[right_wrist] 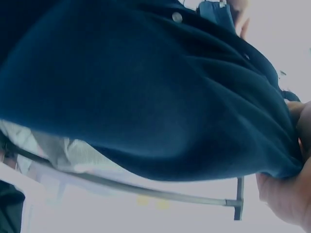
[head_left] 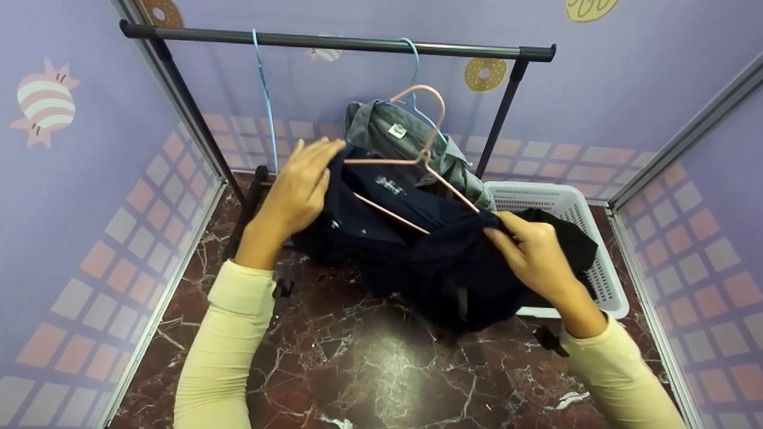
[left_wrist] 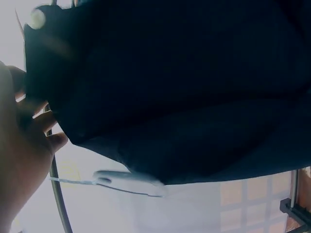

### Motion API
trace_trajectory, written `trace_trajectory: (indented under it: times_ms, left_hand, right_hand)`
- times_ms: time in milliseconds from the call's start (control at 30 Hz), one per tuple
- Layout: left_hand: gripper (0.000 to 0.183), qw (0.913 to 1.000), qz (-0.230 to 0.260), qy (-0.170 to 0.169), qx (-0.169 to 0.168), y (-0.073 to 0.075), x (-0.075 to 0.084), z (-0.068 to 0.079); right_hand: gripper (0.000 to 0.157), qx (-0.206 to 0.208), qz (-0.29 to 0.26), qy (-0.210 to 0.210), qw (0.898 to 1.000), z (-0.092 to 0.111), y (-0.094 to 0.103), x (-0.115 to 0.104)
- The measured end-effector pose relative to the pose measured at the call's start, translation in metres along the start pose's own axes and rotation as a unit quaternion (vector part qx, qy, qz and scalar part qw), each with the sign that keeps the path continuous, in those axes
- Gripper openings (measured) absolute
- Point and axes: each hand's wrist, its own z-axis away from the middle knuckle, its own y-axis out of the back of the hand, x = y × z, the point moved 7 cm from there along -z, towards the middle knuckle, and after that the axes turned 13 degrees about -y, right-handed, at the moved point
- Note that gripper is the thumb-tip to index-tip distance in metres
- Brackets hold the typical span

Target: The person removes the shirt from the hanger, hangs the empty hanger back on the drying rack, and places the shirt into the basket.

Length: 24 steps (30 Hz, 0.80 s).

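A dark navy buttoned shirt [head_left: 471, 268] hangs between the two hands, its neck open and a label showing inside. A pink hanger [head_left: 441, 122] sits in that neck opening, hook upward; its right arm runs under the shirt's right shoulder, and its left arm's end is hidden. The left hand [head_left: 301, 187] lies with fairly straight fingers against the shirt's left collar side; its thumb is not clear. At the right shoulder the right hand [head_left: 533, 253] pinches the cloth between thumb and fingers. Navy cloth fills most of both wrist views, with fingers at its edge.
Behind hangs a grey-green shirt [head_left: 408, 128] on a blue hanger [head_left: 411, 59] from a black rail [head_left: 334, 42]. Another blue hanger [head_left: 265, 98] hangs further left. A white basket [head_left: 608, 286] with dark cloth [head_left: 566, 241] stands on the marbled floor [head_left: 381, 369] at right.
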Motion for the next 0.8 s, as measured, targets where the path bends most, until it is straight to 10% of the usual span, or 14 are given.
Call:
trace_trajectory:
  times_ms: [367,800]
  left_hand:
    - [0.046,0.9973,-0.009,-0.072,0.009,-0.018,0.036,0.018]
    - [0.036,0.996,0.009,-0.088,-0.016,-0.046,0.061,0.033]
  right_hand:
    - [0.03,-0.042,-0.029,0.044,0.998,0.012,0.03,0.022]
    - [0.031,-0.088,-0.033,-0.006,0.996,0.028,0.03,0.073]
